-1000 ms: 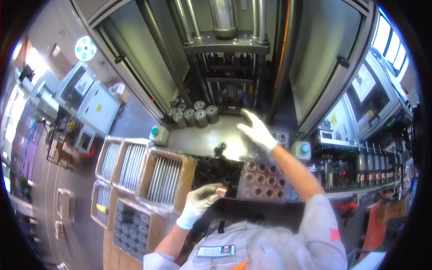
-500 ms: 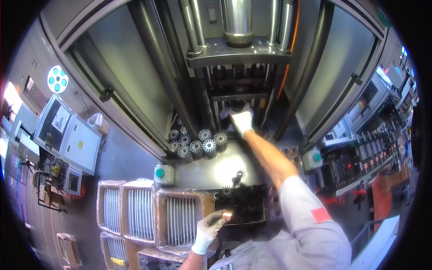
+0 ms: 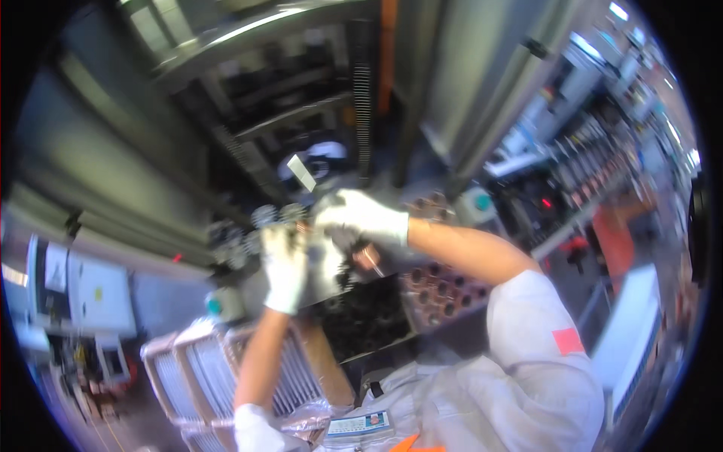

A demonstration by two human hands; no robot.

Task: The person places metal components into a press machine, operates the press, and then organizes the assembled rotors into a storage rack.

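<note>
Both my hands wear white gloves and are lifted in front of the press, close together. In my left hand [image 3: 285, 260] the fingers are closed, with a small copper-coloured piece [image 3: 303, 225] showing at the fingertips. My right hand [image 3: 363, 217] is wrapped around a dark, roughly cylindrical part [image 3: 343, 236] with a copper-coloured end [image 3: 367, 258] sticking out below. Motion blur hides its finer shape. Behind the hands, slotted metal cores [image 3: 265, 217] stand grouped on the press table. Below them sits a black tray [image 3: 361, 320] holding dark toothed pieces.
Copper rings [image 3: 444, 290] fill a holder to the right of the black tray. Boxes of silvery shafts [image 3: 207, 369] stand at lower left. Green buttons sit on boxes left [image 3: 215, 303] and right [image 3: 482, 200]. The press frame [image 3: 282, 113] rises ahead.
My right hand has come back out of the press, now holding the dark part. My left hand has risen from beside the shaft boxes towards it. The whole view has tilted and turned.
</note>
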